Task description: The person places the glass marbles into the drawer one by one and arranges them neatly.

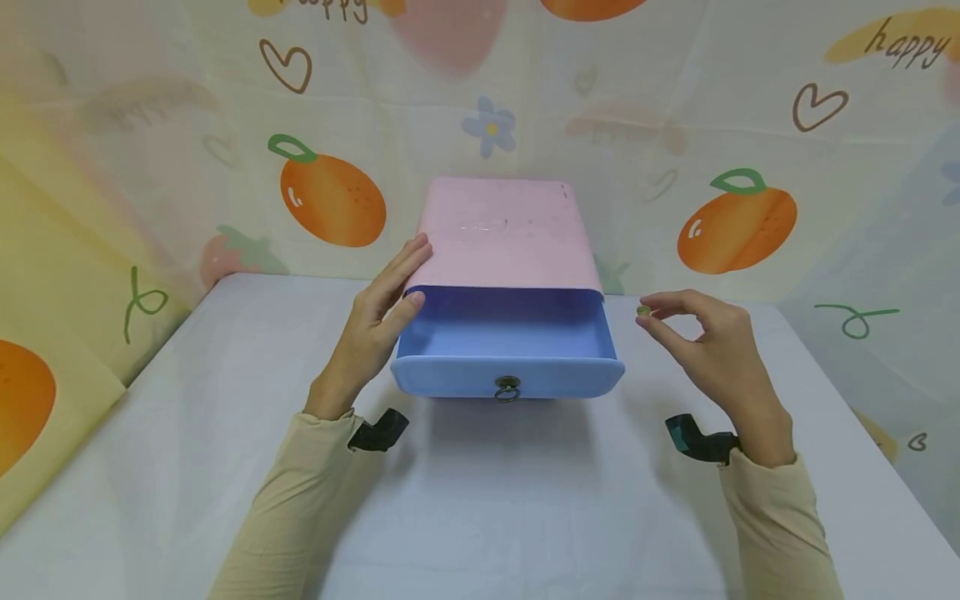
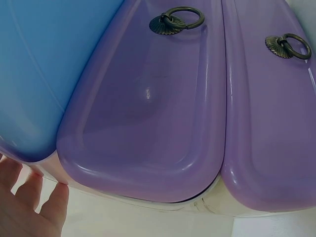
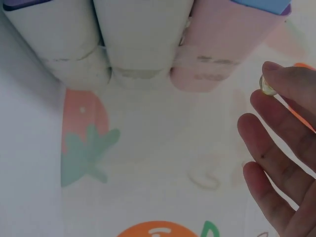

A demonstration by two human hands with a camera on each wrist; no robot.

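Observation:
A small drawer cabinet with a pink top (image 1: 502,237) stands at the middle of the table, its blue top drawer (image 1: 442,379) pulled out. The inside of that drawer shows bare blue plastic. My left hand (image 1: 363,333) rests on the cabinet's left side with fairly straight fingers, the thumb near the drawer's left wall. In the left wrist view, the fingers (image 2: 55,205) touch the pink casing. To the right of the cabinet, my right hand (image 1: 716,350) pinches a small yellow-green glassy bead (image 3: 267,86) between thumb and index finger. Its other fingers are spread.
Below the blue drawer are a purple middle drawer (image 2: 143,113) and another purple drawer (image 2: 271,118), both pushed in, with bronze ring pulls. A white cloth (image 1: 480,517) covers the table. Behind the cabinet hangs a fruit-printed curtain (image 1: 622,83).

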